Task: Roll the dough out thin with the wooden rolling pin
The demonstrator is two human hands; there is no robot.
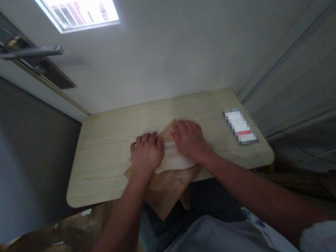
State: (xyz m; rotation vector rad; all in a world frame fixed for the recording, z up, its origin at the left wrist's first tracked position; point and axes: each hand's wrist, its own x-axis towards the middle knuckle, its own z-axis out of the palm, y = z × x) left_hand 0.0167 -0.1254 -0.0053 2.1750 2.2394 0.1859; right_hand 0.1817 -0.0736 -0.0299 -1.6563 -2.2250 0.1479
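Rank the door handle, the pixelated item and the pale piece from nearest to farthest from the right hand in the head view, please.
1. Pale piece: partly beneath the right hand.
2. Pixelated item: on the table, to the hand's right.
3. Door handle: upper left, beyond the table.

A pale, round-edged piece (pixel 174 161) lies over a flat brown sheet (pixel 165 190) (turned cornerwise, overhanging the table's (pixel 109 129) near edge).

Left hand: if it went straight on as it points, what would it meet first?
The left hand would probably meet the door beyond the table; the way looks free, though depth is unclear.
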